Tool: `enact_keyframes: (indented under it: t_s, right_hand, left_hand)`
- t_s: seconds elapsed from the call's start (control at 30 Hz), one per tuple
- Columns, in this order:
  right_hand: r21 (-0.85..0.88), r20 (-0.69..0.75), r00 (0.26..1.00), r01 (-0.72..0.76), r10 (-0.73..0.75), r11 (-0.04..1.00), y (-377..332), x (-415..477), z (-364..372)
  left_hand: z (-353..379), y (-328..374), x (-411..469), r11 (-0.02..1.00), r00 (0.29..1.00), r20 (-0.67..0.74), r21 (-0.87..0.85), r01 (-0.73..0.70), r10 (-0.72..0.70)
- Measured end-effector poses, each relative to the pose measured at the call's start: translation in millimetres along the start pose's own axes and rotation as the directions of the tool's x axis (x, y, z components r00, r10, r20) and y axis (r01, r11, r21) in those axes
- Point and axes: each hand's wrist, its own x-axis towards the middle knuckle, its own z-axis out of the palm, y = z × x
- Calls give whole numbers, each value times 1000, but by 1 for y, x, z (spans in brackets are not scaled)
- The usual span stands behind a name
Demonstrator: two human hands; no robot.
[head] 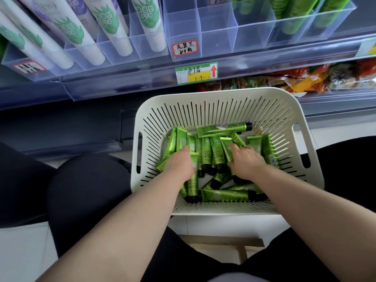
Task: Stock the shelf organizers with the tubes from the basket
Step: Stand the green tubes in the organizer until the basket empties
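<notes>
A white slotted basket [205, 102] sits in front of my knees and holds several green tubes [216, 151] with black caps, lying in a loose pile. Both of my hands are down inside it. My left hand [180, 163] rests on the tubes at the left of the pile, its fingers bent down among them. My right hand [247, 162] lies on the tubes at the right, fingers spread over them. Whether either hand grips a tube is hidden. Clear shelf organizers [217, 37] stand above; the middle compartments hold nothing, and those at the right hold green tubes [291, 15].
White tubes with green leaf print [114, 33] fill the clear organizer at the upper left. A price tag with a red arrow [196, 72] hangs on the shelf edge. Snack bags [305, 80] lie on the lower shelf. A wooden stool [234, 244] stands below the basket.
</notes>
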Motion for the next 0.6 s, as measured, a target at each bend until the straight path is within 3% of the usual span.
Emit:
enact_keyframes:
  t_s: [0.1, 0.23, 0.43, 0.6]
  right_hand:
    - [140, -7, 999, -43, 44, 989, 4, 9, 1]
    - [292, 12, 998, -58, 57, 955, 4, 17, -3]
    - [239, 76, 997, -38, 21, 970, -7, 18, -8]
    - [322, -74, 997, 28, -4, 946, -8, 7, -16]
  left_hand:
    - [-7, 3, 1, 1000, 996, -87, -24, -13, 11]
    - [-11, 9, -3, 975, 993, -112, -221, 11, -37]
    - [-22, 13, -10, 962, 951, -310, -258, -89, 5]
    - [-25, 14, -14, 943, 947, -321, -303, -137, 34]
